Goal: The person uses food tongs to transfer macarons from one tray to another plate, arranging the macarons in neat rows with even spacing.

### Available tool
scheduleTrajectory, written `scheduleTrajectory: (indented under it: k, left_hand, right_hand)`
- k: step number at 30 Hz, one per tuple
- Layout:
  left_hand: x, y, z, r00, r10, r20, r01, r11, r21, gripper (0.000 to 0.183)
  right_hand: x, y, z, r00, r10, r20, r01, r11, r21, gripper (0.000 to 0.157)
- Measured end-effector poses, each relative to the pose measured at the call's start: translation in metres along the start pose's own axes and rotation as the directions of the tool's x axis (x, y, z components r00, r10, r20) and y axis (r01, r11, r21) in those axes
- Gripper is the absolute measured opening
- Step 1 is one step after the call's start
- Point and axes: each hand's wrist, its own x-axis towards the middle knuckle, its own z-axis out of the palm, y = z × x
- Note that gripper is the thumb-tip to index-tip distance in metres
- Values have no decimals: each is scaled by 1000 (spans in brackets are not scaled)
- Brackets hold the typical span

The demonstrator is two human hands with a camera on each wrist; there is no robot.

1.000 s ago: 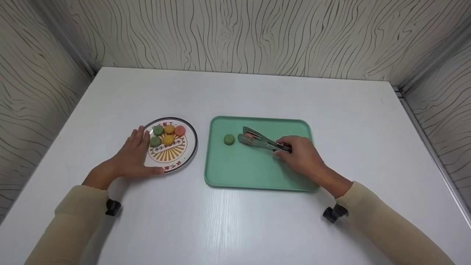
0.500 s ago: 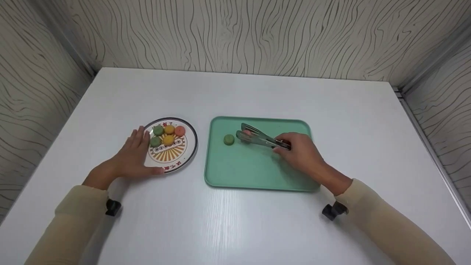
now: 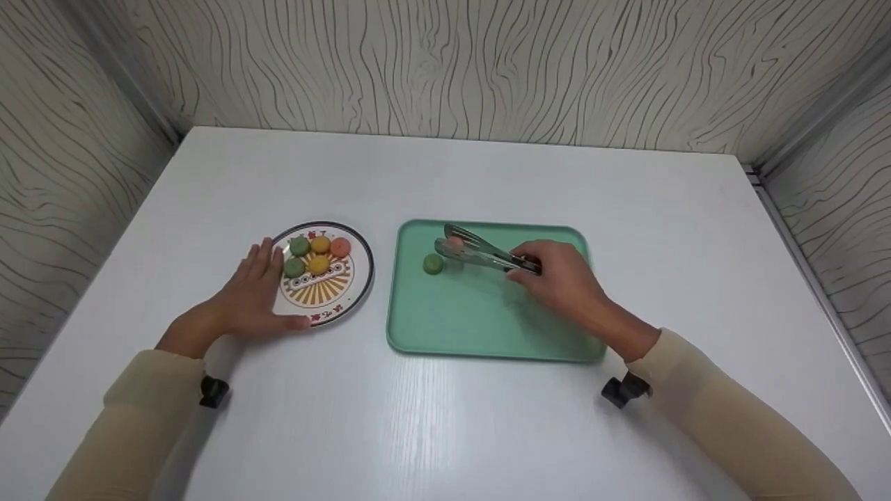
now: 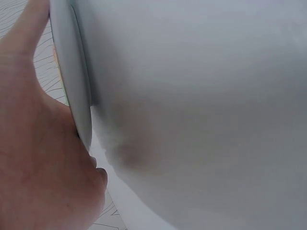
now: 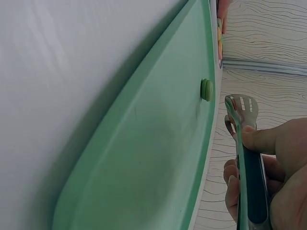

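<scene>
My right hand [image 3: 567, 278] grips metal serving tongs [image 3: 485, 254], thumb on one dark handle in the right wrist view. Between the slotted tong ends a pink macaron [image 3: 454, 242] is held, raised above the green tray [image 3: 459, 316]. One green macaron [image 3: 433, 264] lies on the tray just below the tong tips. With fingers and thumb spread straight, my left hand [image 3: 243, 299] rests against the left and near rim of a round plate [image 3: 361, 296]. That plate carries two green macarons [image 3: 299, 246], two yellow macarons [image 3: 319, 264] and a pink macaron [image 3: 340, 247].
The plate stands left of the tray on a white table [image 3: 411, 417], with a narrow gap between them. Wood-grain patterned walls [image 3: 445, 69] enclose the table at the back and sides.
The tongs have lifted the pink macaron off the tray and moved it left and away from me, above the lone green macaron. My left hand and the plate have stayed still.
</scene>
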Motion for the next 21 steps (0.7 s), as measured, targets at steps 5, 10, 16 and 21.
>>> scheduleTrajectory:
  k: [5,10,16,21]
  left_hand:
    - [0,0,0,1000,0,-3,0,1000,-8,134]
    - [1,0,1,1000,-12,7,12,1000,-19,135]
    - [1,1,0,1000,-12,4,13,1000,-12,135]
    - [1,0,0,1000,-12,1,12,1000,-9,135]
  right_hand:
    - [5,-6,2,1000,-22,-14,22,1000,13,21]
    - [9,-12,5,999,-32,-9,33,999,17,21]
    - [14,-21,7,999,-35,2,35,999,6,21]
    - [17,-29,8,1000,-23,14,23,1000,-1,22]
